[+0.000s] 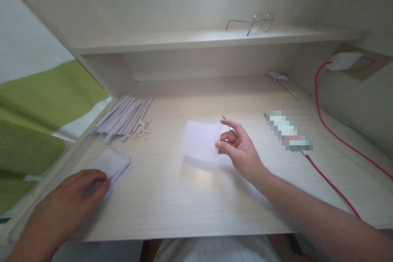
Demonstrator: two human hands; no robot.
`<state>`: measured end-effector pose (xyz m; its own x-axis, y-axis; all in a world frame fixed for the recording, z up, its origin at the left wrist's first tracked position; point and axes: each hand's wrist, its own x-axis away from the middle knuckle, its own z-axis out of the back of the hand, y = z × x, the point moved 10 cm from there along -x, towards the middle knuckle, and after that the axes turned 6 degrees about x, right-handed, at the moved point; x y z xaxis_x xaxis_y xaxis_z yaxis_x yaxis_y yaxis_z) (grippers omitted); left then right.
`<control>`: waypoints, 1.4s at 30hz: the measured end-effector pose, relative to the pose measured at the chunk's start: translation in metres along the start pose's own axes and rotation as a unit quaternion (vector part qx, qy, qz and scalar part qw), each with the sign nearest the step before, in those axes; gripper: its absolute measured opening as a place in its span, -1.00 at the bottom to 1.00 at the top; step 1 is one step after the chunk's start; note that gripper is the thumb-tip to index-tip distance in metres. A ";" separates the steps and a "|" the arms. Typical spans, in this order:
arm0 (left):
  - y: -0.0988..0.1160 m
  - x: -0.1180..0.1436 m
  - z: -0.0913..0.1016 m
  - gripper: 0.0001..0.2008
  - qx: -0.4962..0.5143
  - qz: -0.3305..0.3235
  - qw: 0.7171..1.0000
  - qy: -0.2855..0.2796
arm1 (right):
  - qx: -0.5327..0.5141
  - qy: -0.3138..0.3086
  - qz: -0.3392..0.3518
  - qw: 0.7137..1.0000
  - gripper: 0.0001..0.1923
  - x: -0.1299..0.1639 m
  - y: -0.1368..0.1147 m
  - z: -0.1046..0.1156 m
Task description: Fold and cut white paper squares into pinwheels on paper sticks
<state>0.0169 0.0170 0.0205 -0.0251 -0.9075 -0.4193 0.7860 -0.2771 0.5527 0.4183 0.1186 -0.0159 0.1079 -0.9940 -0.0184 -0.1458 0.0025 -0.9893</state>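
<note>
Right hand (pixel 238 147) grip pinches paper square (pixel 201 143); left hand (pixel 72 196) grip presses flat on paper stack (pixel 112 163).

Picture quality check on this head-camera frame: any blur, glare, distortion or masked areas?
Head view: the white square paper sheet by the right hand is overexposed and soft-edged; the left hand looks slightly blurred on the small white paper stack; the pale wooden shelf bows from lens distortion; one pixelated patch masks an object.

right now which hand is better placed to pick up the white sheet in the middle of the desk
Right. The right hand already has its fingertips at the edge of the white sheet, pinching there. The left hand is far off at the desk's left side, resting on the small paper stack.
</note>
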 end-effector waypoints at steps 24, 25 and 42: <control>0.101 -0.105 -0.174 -0.78 0.495 0.268 0.818 -0.117 | 0.364 -0.054 0.348 0.862 -0.60 0.037 -0.067 -0.022; 0.101 -0.106 -0.177 -0.79 0.488 0.265 0.823 -0.124 | 0.386 -0.054 0.373 0.842 -0.63 0.040 -0.071 -0.024; 0.147 -0.082 -0.204 -0.80 0.425 0.101 0.860 -0.263 | 0.338 -0.103 0.258 0.899 -0.96 0.024 -0.047 -0.026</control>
<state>0.2602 0.1155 -0.0108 -0.3928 -0.9196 0.0084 0.0767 -0.0237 0.9968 0.4018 0.0916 0.0343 0.3874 -0.7998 -0.4585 0.3956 0.5934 -0.7009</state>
